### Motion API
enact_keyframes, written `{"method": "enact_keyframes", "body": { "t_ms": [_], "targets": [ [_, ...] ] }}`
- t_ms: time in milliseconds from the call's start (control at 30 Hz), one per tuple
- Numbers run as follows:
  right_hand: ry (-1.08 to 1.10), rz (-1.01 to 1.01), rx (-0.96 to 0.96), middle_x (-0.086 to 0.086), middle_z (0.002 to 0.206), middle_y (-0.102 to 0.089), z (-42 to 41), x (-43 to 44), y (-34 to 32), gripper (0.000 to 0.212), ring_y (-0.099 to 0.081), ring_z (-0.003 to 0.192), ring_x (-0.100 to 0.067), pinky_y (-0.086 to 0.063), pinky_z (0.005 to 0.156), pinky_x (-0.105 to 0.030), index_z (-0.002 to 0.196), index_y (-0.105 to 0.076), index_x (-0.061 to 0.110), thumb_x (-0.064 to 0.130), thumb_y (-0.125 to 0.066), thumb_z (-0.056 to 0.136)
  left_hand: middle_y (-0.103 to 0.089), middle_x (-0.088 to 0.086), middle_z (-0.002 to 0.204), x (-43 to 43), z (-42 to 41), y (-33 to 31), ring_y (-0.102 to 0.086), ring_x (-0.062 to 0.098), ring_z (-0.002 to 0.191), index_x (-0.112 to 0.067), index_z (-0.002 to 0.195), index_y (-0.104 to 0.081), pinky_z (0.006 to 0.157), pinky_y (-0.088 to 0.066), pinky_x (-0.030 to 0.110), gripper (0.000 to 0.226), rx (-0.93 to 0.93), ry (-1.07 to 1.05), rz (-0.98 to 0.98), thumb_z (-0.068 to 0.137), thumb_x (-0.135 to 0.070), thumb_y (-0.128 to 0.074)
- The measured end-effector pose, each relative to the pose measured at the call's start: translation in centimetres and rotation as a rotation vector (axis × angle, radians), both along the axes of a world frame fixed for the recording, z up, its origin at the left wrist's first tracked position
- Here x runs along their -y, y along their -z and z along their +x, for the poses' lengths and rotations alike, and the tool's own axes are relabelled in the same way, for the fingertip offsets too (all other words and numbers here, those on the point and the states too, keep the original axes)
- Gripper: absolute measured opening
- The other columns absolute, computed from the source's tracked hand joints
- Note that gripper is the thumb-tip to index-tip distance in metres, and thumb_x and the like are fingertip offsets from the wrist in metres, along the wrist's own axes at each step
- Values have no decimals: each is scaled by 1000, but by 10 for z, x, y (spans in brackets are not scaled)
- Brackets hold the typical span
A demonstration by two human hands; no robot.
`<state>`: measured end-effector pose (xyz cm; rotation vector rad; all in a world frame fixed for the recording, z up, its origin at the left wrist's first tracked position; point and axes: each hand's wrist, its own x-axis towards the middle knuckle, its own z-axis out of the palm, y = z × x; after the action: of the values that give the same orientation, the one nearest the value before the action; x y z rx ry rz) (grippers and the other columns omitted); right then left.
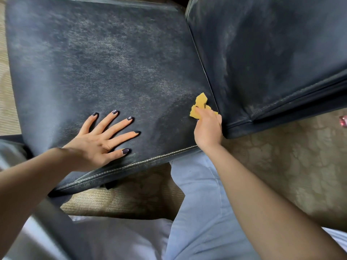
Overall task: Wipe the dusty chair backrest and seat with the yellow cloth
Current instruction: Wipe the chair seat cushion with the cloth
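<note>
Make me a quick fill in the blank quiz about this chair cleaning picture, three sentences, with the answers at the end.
1. The right hand grips a ___ cloth.
2. The left hand lies flat on the chair with its fingers ___.
3. Pale ___ coats the chair's dark upholstery.

Missing words: yellow; spread; dust.
</note>
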<state>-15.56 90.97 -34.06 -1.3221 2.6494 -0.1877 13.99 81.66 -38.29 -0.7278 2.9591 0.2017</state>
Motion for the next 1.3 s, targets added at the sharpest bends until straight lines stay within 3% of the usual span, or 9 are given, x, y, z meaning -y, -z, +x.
{"method": "enact_keyframes", "body": {
  "t_ms": [233,400,500,567,700,833,1000,1233,1300],
  "targets": [
    [-152,-168,72,-6,113,-65,58,-33,-4,45,-49,100,-34,-29,93,-31,120,-65,14,-8,-49,85,-9,-16,156,-2,0,-2,23,8,141,-51,146,-2,110,18,35,52,14,-29,45,95,-63,-2],
    [-231,-241,140,-6,112,-65,105,-47,0,45,-52,98,-29,-27,93,-26,118,-66,13,-7,-52,80,-12,-14,156,-2,1,0,23,7,141,-51,146,-5,111,15,36,52,-6,-28,47,96,-62,-4],
    [-294,-245,187,-4,119,-62,101,-52,3,44,-46,107,-22,-31,100,-31,123,-63,13,4,-38,88,-14,-14,155,-1,1,0,21,8,142,-49,147,-7,111,14,36,51,-22,-21,43,97,-61,-5],
    [-342,-250,211,-4,117,-64,86,-47,1,48,-51,104,-25,-33,102,-38,121,-65,13,12,-30,88,-12,-15,155,-2,0,0,21,7,142,-51,146,-5,111,15,35,51,-42,-29,52,96,-61,-4],
    [-303,-261,105,-12,99,-67,47,-18,-2,47,-57,83,-36,-44,83,-45,112,-68,7,1,-33,82,-10,-16,155,-3,0,2,15,9,143,-52,146,-3,111,14,36,51,-61,-47,59,95,-63,-1],
    [-220,-113,63,-19,113,-63,6,8,-13,46,-55,97,-43,-45,87,-46,119,-64,5,-12,-44,82,-14,-14,156,-4,0,3,3,14,143,-49,147,-8,112,11,37,52,-53,-41,31,97,-61,-6],
    [-112,79,85,-17,125,-54,-31,31,-24,50,-51,109,-37,-40,84,-35,138,-48,25,3,-41,94,-17,-14,155,-3,-1,4,5,14,145,-48,147,-11,112,11,38,51,-49,-31,14,97,-60,-9],
    [21,356,146,-8,149,-34,-47,57,-36,57,-39,127,-38,-35,100,-42,151,-12,26,14,-35,100,-17,-13,155,-4,-1,5,14,11,144,-48,147,-10,112,7,40,50,-67,-24,4,98,-58,-6],
    [75,379,115,-9,149,-33,-48,59,-37,57,-38,130,-36,-35,100,-42,152,-10,22,15,-35,101,-16,-13,155,-4,-1,5,16,11,144,-48,147,-10,111,6,40,50,-65,-25,1,98,-58,-6]
  ]
}}
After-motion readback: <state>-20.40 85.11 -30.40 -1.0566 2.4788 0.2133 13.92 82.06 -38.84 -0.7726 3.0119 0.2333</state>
